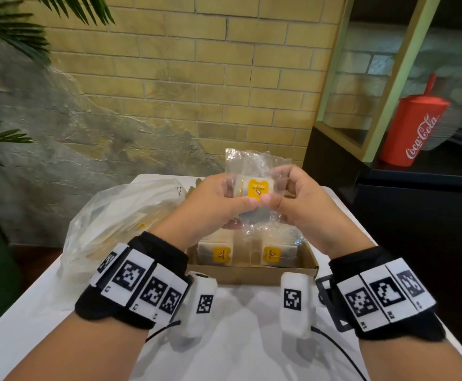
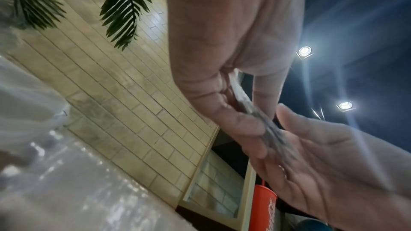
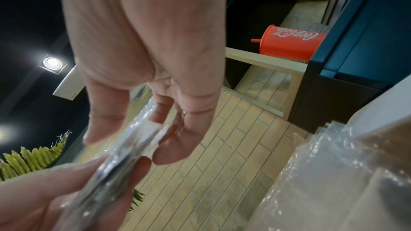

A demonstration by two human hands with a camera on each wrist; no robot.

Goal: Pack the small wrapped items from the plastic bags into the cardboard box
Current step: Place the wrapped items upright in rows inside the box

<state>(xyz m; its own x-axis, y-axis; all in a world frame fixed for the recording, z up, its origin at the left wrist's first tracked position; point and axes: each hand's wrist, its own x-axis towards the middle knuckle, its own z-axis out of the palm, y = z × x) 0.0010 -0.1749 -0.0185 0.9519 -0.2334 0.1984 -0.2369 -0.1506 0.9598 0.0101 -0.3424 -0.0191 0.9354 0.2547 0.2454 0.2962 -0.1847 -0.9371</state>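
- Both hands raised above the cardboard box [image 1: 290, 266], working one small clear bag [image 1: 254, 163] between them.
- Left hand [image 1: 213, 204]: thumb and fingers clamped on the bag's left side, over the wrapped item [image 1: 257, 189] with the yellow label.
- Right hand [image 1: 304, 202]: thumb and fingers pinching the bag's right side; thumbs nearly touching under the label.
- Wrist views: film and packet seen edge-on between the fingertips [image 3: 169, 154], blurred; whether the bag mouth is open, can't tell.
- Box sits at 6 o'clock from the hands, on the white table [image 1: 240, 325]; two stacks of yellow-label packets [image 1: 221, 253] already inside, one left, one right, film around them.
- Big plastic bag [image 1: 119, 213] with more packets lies at 9 o'clock of the box, touching or just beside it.
- Handling guess: item light, flat, soft-ish, probably crushable; film slippery and crinkly. Best to pinch the packet by its flat faces through or past the film, pull the bag off by its free top edge.
- Red cup [image 1: 414, 127] at 2 o'clock, well apart, irrelevant.
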